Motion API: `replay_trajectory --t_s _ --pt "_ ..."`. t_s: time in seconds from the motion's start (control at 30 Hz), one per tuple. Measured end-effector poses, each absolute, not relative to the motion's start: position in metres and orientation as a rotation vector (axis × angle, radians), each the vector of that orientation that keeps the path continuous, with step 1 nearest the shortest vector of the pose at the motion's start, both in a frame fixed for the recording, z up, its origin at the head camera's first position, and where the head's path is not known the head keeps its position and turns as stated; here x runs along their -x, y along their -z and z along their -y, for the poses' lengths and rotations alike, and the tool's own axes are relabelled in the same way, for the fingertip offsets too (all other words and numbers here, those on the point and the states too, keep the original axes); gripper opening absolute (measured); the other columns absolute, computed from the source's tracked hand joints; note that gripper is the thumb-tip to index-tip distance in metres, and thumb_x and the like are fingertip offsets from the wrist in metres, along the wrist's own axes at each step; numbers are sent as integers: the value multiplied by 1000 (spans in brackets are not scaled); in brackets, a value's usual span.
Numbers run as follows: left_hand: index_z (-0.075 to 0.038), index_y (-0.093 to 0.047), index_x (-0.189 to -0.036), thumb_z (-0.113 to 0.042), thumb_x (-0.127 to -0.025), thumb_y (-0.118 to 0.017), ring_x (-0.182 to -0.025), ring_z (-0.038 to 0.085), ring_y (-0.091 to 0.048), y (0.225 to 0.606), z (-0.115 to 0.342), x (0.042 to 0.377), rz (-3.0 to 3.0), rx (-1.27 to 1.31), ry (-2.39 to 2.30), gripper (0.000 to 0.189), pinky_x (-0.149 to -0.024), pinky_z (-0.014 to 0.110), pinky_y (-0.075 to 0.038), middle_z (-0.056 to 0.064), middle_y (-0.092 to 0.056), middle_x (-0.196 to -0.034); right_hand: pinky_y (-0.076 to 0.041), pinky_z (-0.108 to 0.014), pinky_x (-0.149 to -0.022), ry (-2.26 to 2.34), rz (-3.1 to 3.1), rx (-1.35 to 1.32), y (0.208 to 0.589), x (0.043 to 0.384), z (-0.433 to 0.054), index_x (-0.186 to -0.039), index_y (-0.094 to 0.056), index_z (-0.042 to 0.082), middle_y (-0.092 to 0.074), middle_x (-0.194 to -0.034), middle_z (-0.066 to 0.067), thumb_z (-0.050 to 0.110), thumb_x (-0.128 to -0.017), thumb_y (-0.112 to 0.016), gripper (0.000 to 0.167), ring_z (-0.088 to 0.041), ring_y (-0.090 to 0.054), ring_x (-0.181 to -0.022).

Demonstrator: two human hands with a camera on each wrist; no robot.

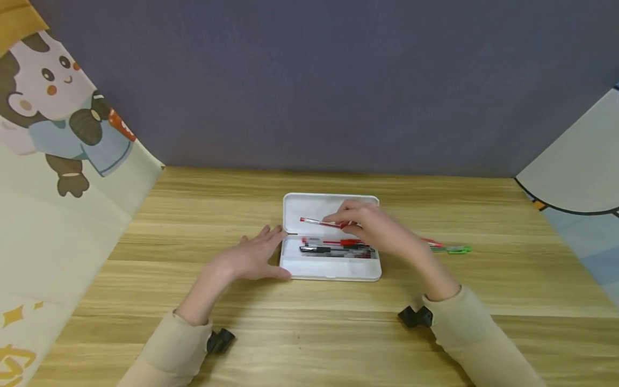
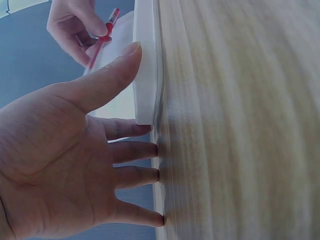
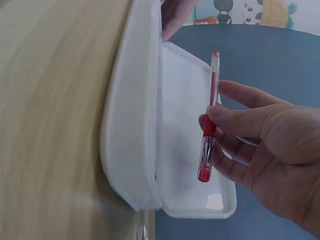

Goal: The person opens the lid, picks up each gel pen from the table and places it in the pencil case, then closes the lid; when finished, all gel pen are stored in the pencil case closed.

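A white pencil case (image 1: pixel 329 270) lies on the table with its lid (image 1: pixel 309 207) laid back. Several pens (image 1: pixel 333 250), red and black, sit in its long compartment. Over the lid my right hand (image 1: pixel 369 226) pinches a red gel pen (image 3: pixel 210 122) between thumb and fingers; in the right wrist view its clear capped end points down. My left hand (image 1: pixel 249 258) is at the case's left end, fingers spread and nearly straight. In the left wrist view its thumb (image 2: pixel 131 55) rests against the case wall and the fingertips reach the tabletop.
On the wooden table (image 1: pixel 300 333), right of the case, lie a green pen (image 1: pixel 456 250) and a red pen (image 1: pixel 430 242), partly hidden by my right forearm. A dark partition (image 1: pixel 329 91) stands at the back, with printed panels (image 1: pixel 72 107) at the sides.
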State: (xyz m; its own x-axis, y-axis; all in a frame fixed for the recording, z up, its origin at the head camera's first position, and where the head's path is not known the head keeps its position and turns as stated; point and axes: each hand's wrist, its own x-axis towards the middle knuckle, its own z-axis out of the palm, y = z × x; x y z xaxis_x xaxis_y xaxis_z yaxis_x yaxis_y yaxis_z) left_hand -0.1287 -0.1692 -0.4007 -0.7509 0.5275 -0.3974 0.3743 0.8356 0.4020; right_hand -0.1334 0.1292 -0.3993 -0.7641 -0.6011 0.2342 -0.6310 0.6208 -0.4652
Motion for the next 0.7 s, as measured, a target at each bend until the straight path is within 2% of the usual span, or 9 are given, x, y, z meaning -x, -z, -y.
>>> replay_trajectory --t_s 0.27,0.7 --pt "-14 -19 -166 -55 -89 -73 -161 41 -8 401 168 129 -2508 -657 -395 102 -123 77 -11 18 -12 -173 -55 -24 -75 -743 2865 -1082 410 133 -117 -125 -76 17 -70 -99 0 -4 -92 -71 40 -9 -62 -84" --pt "-15 -20 -165 -53 -90 -74 -161 41 -8 400 169 129 -2512 -656 -388 100 -123 76 -12 18 -12 -174 -56 -27 -77 -620 2874 -1083 420 133 -112 -123 -76 17 -71 -100 1 -2 -90 -74 38 -10 -64 -88"
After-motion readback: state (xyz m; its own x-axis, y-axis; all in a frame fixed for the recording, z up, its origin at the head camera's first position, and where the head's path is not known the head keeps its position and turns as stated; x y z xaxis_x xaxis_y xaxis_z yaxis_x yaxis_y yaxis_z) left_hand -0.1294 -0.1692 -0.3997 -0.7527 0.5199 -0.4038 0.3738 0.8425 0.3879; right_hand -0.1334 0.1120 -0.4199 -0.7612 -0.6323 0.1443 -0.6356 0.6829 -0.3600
